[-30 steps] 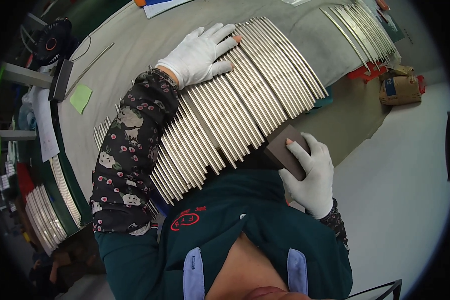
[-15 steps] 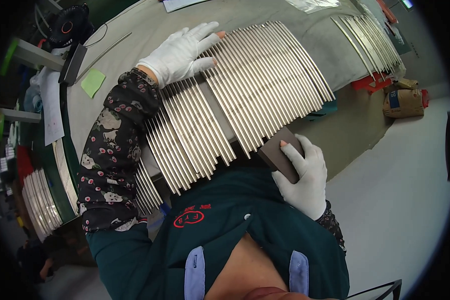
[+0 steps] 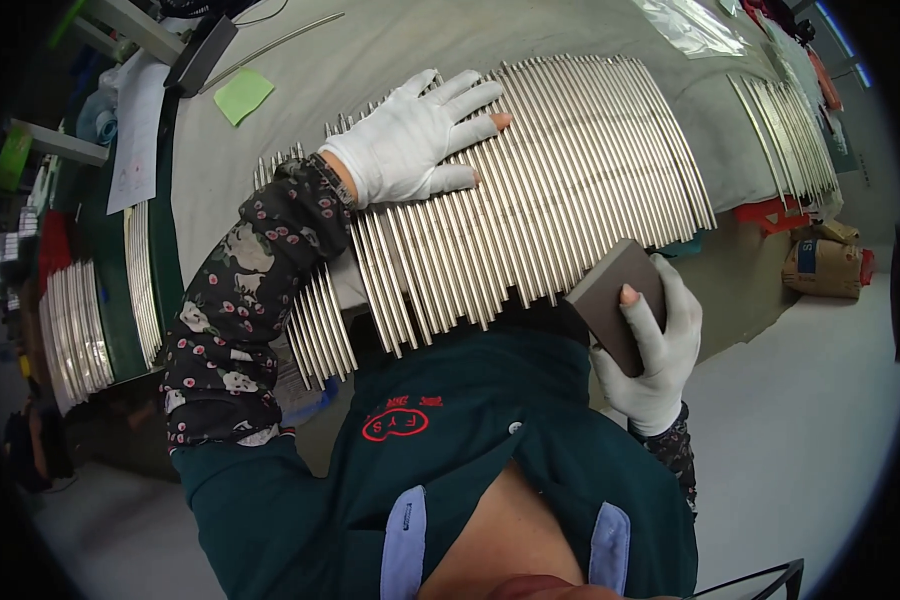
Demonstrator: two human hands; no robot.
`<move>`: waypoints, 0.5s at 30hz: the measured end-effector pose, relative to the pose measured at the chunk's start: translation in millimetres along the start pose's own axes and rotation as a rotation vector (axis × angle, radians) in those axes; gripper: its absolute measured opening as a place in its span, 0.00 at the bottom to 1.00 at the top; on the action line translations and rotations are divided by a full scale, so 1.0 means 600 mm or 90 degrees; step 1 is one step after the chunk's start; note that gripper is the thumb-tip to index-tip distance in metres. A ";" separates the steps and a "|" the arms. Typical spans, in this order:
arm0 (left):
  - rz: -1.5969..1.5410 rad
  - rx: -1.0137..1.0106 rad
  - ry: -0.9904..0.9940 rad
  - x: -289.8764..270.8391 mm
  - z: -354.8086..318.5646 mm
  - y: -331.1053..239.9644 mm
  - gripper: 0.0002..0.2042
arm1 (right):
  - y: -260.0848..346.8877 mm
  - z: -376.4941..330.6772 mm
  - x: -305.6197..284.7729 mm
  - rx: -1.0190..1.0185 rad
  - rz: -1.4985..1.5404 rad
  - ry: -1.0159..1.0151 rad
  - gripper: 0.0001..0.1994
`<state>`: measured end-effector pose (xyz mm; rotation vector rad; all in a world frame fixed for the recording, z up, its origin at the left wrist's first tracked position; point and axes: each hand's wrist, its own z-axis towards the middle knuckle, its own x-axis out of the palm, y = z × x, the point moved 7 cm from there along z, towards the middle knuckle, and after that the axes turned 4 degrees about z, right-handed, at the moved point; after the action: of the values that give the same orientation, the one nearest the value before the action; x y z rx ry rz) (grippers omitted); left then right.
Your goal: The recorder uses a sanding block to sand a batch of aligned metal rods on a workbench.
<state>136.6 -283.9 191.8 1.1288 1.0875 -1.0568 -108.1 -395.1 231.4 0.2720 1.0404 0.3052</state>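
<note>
The row of metal rods (image 3: 570, 180) lies on the table (image 3: 300, 70), long axes running far-left to near-right, its far part under the left hand (image 3: 410, 145) with fingers spread, its near ends beside the dark block (image 3: 615, 290) gripped by the nearer right hand (image 3: 660, 350).

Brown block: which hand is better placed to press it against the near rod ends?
Probably the right hand: it holds the brown block beside those ends, while the left hand spreads over the rods.
</note>
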 end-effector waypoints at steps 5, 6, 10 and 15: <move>0.017 -0.017 -0.010 0.006 -0.002 0.000 0.33 | 0.037 -0.004 0.025 -0.193 -0.055 0.000 0.35; 0.009 -0.010 -0.012 0.006 -0.001 0.001 0.34 | 0.034 -0.005 0.029 -0.194 -0.058 -0.001 0.35; -0.019 0.003 -0.041 0.000 -0.011 0.006 0.36 | 0.041 -0.017 0.069 -0.368 -0.128 0.076 0.28; 0.012 -0.038 -0.062 -0.038 -0.084 0.028 0.39 | 0.021 0.024 0.097 -0.453 -0.112 0.125 0.20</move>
<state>144.0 -230.3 212.0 1.0280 1.0222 -1.0480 -69.6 -362.8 196.2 -0.4964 1.0747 0.5267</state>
